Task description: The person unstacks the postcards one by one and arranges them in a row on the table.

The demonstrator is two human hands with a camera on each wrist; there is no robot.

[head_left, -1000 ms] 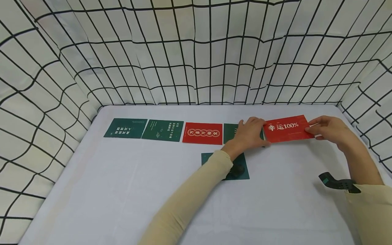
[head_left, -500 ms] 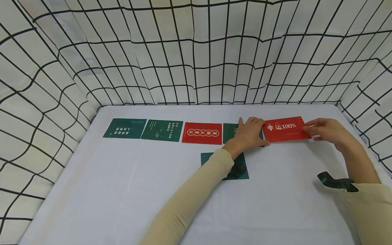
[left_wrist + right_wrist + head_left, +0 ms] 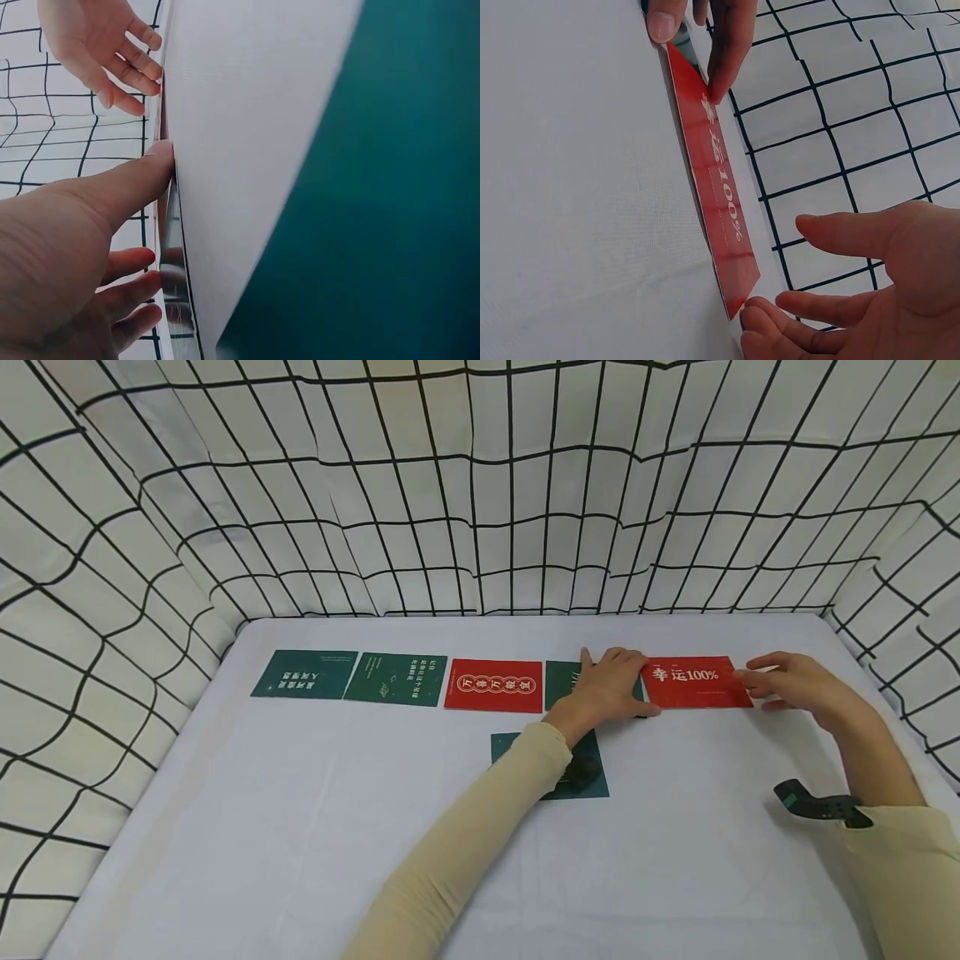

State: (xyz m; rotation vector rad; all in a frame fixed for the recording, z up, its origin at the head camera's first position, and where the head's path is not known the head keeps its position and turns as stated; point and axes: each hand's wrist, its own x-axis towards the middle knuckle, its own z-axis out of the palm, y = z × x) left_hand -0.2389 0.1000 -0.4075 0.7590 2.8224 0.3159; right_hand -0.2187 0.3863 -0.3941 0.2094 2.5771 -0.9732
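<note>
In the head view a red card point(image 3: 692, 682) with white lettering lies flat at the right end of a row of cards. My left hand point(image 3: 609, 683) rests over a green card point(image 3: 558, 678), covering most of it, with fingertips and thumb at the red card's left edge. At the red card's other end is my right hand point(image 3: 798, 687), its fingers spread. The right wrist view has the right hand point(image 3: 885, 277) with thumb apart and fingertips close to the end of the red card point(image 3: 720, 187). The left thumb point(image 3: 154, 169) is extended in the left wrist view.
Left along the row lie another red card point(image 3: 492, 686) and two green cards point(image 3: 396, 679). Below the row, a green card point(image 3: 592, 785) is partly hidden under the left forearm. Black grid netting point(image 3: 512, 527) borders the white table point(image 3: 300, 843).
The red card's right end has come down from a tilted, raised position to lie flat. My right hand has let go of it and spread its fingers; the left stays in place.
</note>
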